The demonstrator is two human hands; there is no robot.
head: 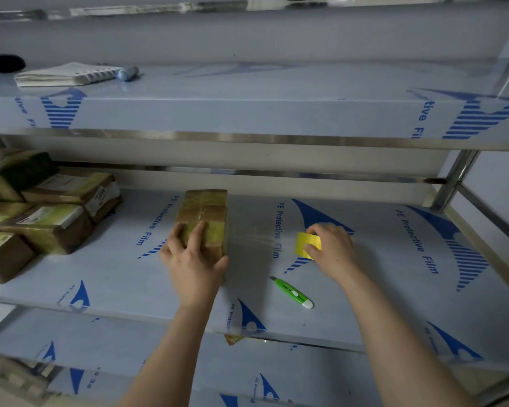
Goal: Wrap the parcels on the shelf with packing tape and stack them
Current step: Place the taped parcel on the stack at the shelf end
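Parcel (202, 214) bound in brownish tape lies mid-way along the middle shelf (394, 283), its length running near to far. Your left hand (193, 259) grips its near end, fingers curled over the top, thumb on the right side. Your right hand (332, 251), to the right, pinches a yellow tape roll (304, 243). A clear tape strip (256, 236) spans btwn roll & parcel. A green utility knife (291, 292) lies nearer you, btwn your wrists. Wrapped parcels (50, 212) sit stacked at the left. On the upper shelf (247, 83), left: notebook (62, 74) w/ blue marker (127, 73) beside it.
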